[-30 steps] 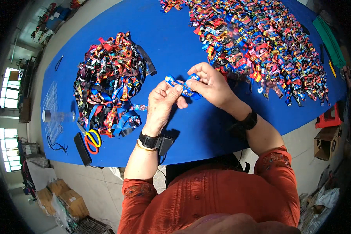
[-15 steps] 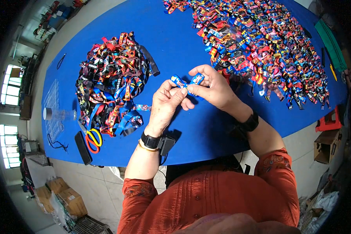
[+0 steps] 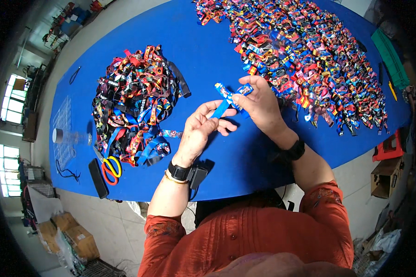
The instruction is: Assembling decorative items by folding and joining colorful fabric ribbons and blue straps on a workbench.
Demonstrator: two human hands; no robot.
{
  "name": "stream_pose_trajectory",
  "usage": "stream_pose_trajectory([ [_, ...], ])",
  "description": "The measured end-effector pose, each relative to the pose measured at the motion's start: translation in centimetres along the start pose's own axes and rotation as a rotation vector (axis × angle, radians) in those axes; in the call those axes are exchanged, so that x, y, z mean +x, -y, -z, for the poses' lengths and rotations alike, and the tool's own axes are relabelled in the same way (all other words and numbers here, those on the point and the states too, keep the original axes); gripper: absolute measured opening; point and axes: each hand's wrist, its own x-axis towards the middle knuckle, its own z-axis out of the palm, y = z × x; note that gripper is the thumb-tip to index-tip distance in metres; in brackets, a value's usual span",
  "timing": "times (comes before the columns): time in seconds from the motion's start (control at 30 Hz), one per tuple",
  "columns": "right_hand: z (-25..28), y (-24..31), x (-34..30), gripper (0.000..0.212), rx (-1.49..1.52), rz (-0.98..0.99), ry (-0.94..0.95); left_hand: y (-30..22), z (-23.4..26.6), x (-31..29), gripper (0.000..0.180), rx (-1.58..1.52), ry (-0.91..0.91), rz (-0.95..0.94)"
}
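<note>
Between my hands is a blue printed ribbon [image 3: 223,107], folded into a loop or bow shape with patterned ends pointing up. My left hand [image 3: 202,127] pinches its plain blue tail between thumb and fingers. At the crossing of the folds, the thumb and fingers of my right hand [image 3: 259,104] grip the same ribbon. To the left lies a heap of loose printed ribbon straps [image 3: 134,92], mostly black, red and blue. A far larger spread of small folded ribbon pieces [image 3: 305,64] covers the right side of the blue table [image 3: 208,51].
Scissors with red and yellow handles [image 3: 119,167] lie near the left front edge, beside a black oblong case [image 3: 98,177]. A clear bottle [image 3: 71,136] rests on a wire rack [image 3: 62,115]. A red stool [image 3: 388,147] and a cardboard box [image 3: 386,177] stand off the right edge.
My hands have drawn slightly apart, the right one moving rightward. More of the ribbon's plain blue tail now shows between them, and the folded part has shifted up and right.
</note>
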Motion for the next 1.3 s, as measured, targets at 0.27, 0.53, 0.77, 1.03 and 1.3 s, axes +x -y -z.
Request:
stream_pose_trajectory([
  [0.27, -0.2, 0.6, -0.2, 0.044, 0.103, -0.017, 0.08, 0.1, 0.0, -0.1, 0.024, -0.015, -0.076, -0.048],
  [0.53, -0.8, 0.6, -0.8, 0.037, 0.219, -0.035, 0.247, 0.6, 0.2, -0.2, 0.013, 0.098, -0.176, -0.093],
  [0.77, -0.8, 1.3, -1.1, 0.035, 0.234, -0.058, 0.279, 0.6, 0.2, -0.1, 0.01, 0.102, -0.141, -0.098],
  [1.03, -0.8, 0.5, -0.9, 0.037, 0.227, -0.055, 0.287, 0.5, 0.1, -0.4, 0.009, 0.143, -0.184, -0.096],
  [1.3, -0.6, 0.5, -0.8, 0.041, 0.246, -0.054, 0.317, 0.5, 0.4, -0.5, 0.008, 0.214, -0.173, -0.121],
])
